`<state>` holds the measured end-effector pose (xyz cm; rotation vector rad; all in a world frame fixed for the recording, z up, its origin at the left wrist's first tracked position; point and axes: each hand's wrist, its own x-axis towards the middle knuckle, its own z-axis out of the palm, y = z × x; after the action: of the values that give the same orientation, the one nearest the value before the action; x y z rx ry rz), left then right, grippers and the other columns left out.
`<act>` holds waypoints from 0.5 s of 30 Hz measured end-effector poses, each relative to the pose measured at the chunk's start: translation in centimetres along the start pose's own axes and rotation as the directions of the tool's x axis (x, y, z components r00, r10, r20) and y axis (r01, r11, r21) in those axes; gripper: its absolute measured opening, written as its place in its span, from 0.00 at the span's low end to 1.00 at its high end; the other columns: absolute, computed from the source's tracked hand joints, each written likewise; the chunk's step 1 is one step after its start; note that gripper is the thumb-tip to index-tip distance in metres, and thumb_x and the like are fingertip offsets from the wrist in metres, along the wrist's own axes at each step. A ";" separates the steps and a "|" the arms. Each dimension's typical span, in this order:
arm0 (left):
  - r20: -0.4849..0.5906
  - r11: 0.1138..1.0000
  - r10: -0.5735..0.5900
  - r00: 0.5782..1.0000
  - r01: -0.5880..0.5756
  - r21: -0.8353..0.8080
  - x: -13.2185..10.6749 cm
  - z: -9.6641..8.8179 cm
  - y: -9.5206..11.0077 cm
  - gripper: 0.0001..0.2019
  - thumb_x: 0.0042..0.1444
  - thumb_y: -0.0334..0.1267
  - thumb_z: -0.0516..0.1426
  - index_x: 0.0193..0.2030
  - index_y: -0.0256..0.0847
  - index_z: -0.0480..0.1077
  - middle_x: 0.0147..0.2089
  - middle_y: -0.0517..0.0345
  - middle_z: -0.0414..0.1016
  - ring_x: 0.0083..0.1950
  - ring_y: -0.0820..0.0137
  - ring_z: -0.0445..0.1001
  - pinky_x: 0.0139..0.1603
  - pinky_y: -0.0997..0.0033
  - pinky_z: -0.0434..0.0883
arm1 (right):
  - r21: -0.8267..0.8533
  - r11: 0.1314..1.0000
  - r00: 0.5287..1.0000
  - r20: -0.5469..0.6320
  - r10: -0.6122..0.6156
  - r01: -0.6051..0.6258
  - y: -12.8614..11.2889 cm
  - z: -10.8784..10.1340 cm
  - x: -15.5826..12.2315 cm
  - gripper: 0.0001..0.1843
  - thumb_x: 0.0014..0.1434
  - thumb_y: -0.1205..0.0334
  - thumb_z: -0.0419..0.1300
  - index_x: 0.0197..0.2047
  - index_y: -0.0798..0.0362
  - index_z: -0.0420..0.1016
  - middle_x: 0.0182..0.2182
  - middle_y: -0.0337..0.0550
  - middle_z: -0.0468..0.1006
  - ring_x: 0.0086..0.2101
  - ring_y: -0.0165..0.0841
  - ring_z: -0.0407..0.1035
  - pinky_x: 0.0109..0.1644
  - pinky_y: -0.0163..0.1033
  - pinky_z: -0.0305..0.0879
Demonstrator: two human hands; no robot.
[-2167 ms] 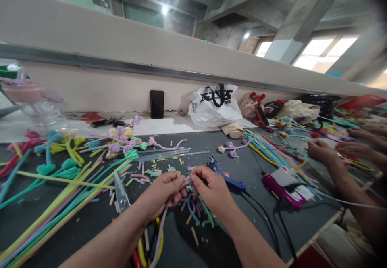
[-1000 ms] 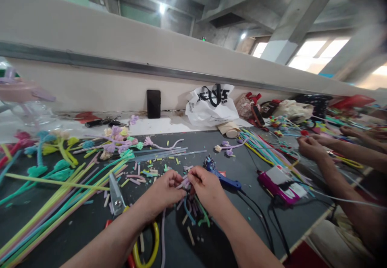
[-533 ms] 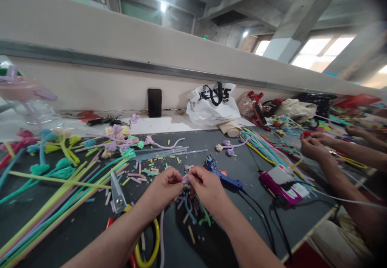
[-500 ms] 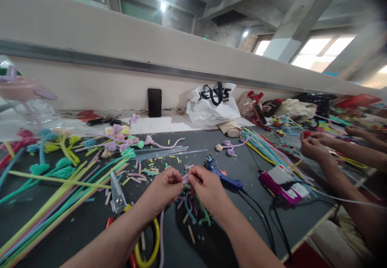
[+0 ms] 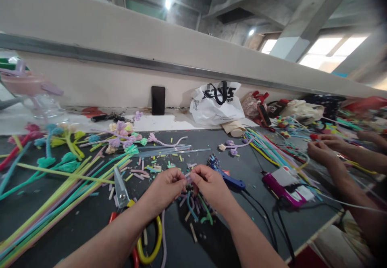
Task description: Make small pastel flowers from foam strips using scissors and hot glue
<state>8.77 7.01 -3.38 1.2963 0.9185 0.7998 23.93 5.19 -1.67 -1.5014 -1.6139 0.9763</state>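
Note:
My left hand (image 5: 167, 186) and my right hand (image 5: 211, 187) meet above the dark table, thumbs and forefingers pinched on a small light-purple piece of pipe cleaner (image 5: 188, 176). The fingers partly cover it. Beneath them lies a cluster of short pipe cleaner pieces (image 5: 191, 206), green, blue and purple. Under my left forearm are scissors (image 5: 121, 191) with red and yellow handles, blades spread. To the right of my right hand rests a blue glue gun (image 5: 234, 182) with a black cord.
Long pastel pipe cleaners (image 5: 65, 197) and fuzzy flowers (image 5: 119, 135) cover the left side. A power strip (image 5: 282, 189) with cords lies on the right. Farther right are a co-worker's hands (image 5: 325, 149). A phone (image 5: 158, 100) and white bag (image 5: 216, 106) stand along the wall.
The view has shifted slightly, so most things appear a little farther right. Both hands keep their pinch on the purple piece, with only small finger movement.

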 end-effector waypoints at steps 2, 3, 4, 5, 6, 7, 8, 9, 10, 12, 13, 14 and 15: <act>0.000 1.000 -0.012 1.000 0.012 -0.007 0.1 -0.1 0.0 0.04 0.47 0.35 0.53 0.25 0.38 0.61 0.17 0.69 0.60 0.16 0.82 0.53 0.16 0.81 0.50 | 0.066 0.998 0.999 0.038 0.001 -0.003 0.1 -0.2 0.0 0.08 0.55 0.59 0.53 0.28 0.53 0.65 0.16 0.31 0.64 0.18 0.26 0.62 0.24 0.31 0.58; 0.004 1.000 -0.021 1.000 0.021 -0.018 0.1 -0.2 -0.1 0.05 0.47 0.36 0.53 0.26 0.38 0.61 0.17 0.70 0.59 0.16 0.82 0.52 0.16 0.81 0.50 | 0.105 0.994 0.998 0.059 -0.004 -0.002 0.1 -0.3 0.0 0.08 0.55 0.59 0.54 0.28 0.53 0.65 0.17 0.31 0.65 0.18 0.25 0.62 0.25 0.31 0.59; 0.010 0.999 -0.028 1.000 0.029 -0.032 0.1 -0.3 -0.2 0.05 0.47 0.37 0.54 0.26 0.38 0.61 0.16 0.70 0.58 0.15 0.82 0.52 0.16 0.81 0.50 | 0.143 0.990 0.997 0.081 -0.009 -0.002 0.1 -0.4 0.0 0.07 0.54 0.58 0.56 0.30 0.53 0.65 0.19 0.32 0.66 0.19 0.25 0.62 0.25 0.31 0.60; 0.021 0.998 -0.034 0.999 0.035 -0.049 0.2 -0.4 -0.3 0.06 0.47 0.38 0.54 0.27 0.38 0.62 0.16 0.71 0.58 0.15 0.82 0.52 0.15 0.81 0.50 | 0.179 0.984 0.994 0.104 -0.013 -0.005 0.2 -0.4 0.0 0.08 0.52 0.58 0.57 0.31 0.54 0.66 0.21 0.33 0.67 0.21 0.25 0.63 0.26 0.32 0.61; 0.034 0.997 -0.037 0.999 0.039 -0.066 0.2 -0.5 -0.4 0.06 0.48 0.39 0.54 0.27 0.39 0.62 0.16 0.71 0.58 0.15 0.82 0.52 0.15 0.81 0.50 | 0.208 0.978 0.992 0.125 -0.017 -0.009 0.2 -0.5 0.0 0.09 0.51 0.58 0.59 0.33 0.54 0.66 0.23 0.33 0.67 0.22 0.25 0.63 0.27 0.32 0.62; 0.046 0.996 -0.037 0.998 0.041 -0.081 0.3 -0.6 -0.5 0.06 0.48 0.39 0.54 0.28 0.39 0.62 0.16 0.70 0.58 0.15 0.82 0.52 0.15 0.81 0.50 | 0.227 0.974 0.990 0.141 -0.020 -0.013 0.2 -0.5 0.0 0.10 0.50 0.59 0.60 0.34 0.54 0.67 0.25 0.34 0.68 0.23 0.25 0.64 0.28 0.32 0.62; 0.058 0.995 -0.037 0.998 0.042 -0.093 0.3 -0.6 -0.6 0.07 0.48 0.39 0.54 0.28 0.38 0.62 0.17 0.70 0.59 0.15 0.82 0.52 0.15 0.81 0.49 | 0.235 0.972 0.988 0.152 -0.023 -0.014 0.2 -0.6 0.0 0.10 0.49 0.59 0.61 0.34 0.54 0.67 0.25 0.35 0.68 0.24 0.26 0.64 0.28 0.32 0.63; 0.067 0.994 -0.034 0.997 0.041 -0.098 0.3 -0.6 -0.6 0.07 0.48 0.40 0.54 0.29 0.38 0.62 0.17 0.70 0.58 0.15 0.82 0.52 0.15 0.80 0.49 | 0.232 0.973 0.987 0.156 -0.027 -0.010 0.2 -0.6 0.0 0.09 0.49 0.60 0.61 0.34 0.54 0.67 0.25 0.35 0.68 0.24 0.25 0.64 0.28 0.32 0.62; 0.073 0.994 -0.032 0.997 0.040 -0.098 0.2 -0.6 -0.6 0.07 0.49 0.40 0.54 0.29 0.38 0.63 0.16 0.70 0.58 0.15 0.82 0.52 0.15 0.80 0.49 | 0.222 0.975 0.988 0.152 -0.032 -0.003 0.2 -0.6 0.0 0.08 0.50 0.60 0.60 0.33 0.54 0.68 0.24 0.34 0.68 0.23 0.25 0.64 0.27 0.32 0.62; 0.069 0.996 -0.026 0.997 0.032 -0.086 0.2 -0.5 -0.4 0.08 0.48 0.41 0.55 0.28 0.38 0.63 0.17 0.70 0.58 0.15 0.82 0.53 0.16 0.80 0.50 | 0.202 0.979 0.991 0.128 -0.039 0.013 0.2 -0.6 0.1 0.06 0.50 0.61 0.60 0.31 0.54 0.68 0.23 0.33 0.67 0.21 0.24 0.63 0.25 0.31 0.60; 0.063 0.997 -0.019 0.998 0.024 -0.077 0.1 -0.4 -0.3 0.09 0.48 0.41 0.55 0.28 0.37 0.63 0.17 0.70 0.58 0.16 0.82 0.53 0.16 0.80 0.50 | 0.199 0.980 0.993 0.113 -0.041 0.017 0.3 -0.6 0.1 0.06 0.50 0.61 0.60 0.30 0.54 0.68 0.22 0.32 0.66 0.19 0.24 0.62 0.24 0.31 0.59; 0.052 0.998 -0.010 0.999 0.013 -0.066 0.1 -0.3 -0.3 0.09 0.48 0.41 0.56 0.27 0.37 0.63 0.18 0.69 0.59 0.16 0.82 0.53 0.16 0.80 0.51 | 0.204 0.979 0.994 0.102 -0.038 0.017 0.3 -0.6 0.1 0.06 0.50 0.61 0.60 0.29 0.54 0.68 0.20 0.32 0.66 0.18 0.23 0.62 0.24 0.31 0.58; 0.039 0.998 0.003 0.999 0.000 -0.055 0.1 -0.2 -0.2 0.08 0.47 0.40 0.56 0.27 0.37 0.63 0.18 0.69 0.59 0.17 0.82 0.53 0.17 0.80 0.51 | 0.217 0.976 0.995 0.093 -0.031 0.010 0.4 -0.5 0.1 0.06 0.50 0.61 0.60 0.28 0.54 0.67 0.19 0.31 0.65 0.18 0.23 0.62 0.23 0.31 0.58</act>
<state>8.59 7.15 -3.62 1.2607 0.8586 0.7929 24.58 5.38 -1.76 -1.3050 -1.5305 1.1879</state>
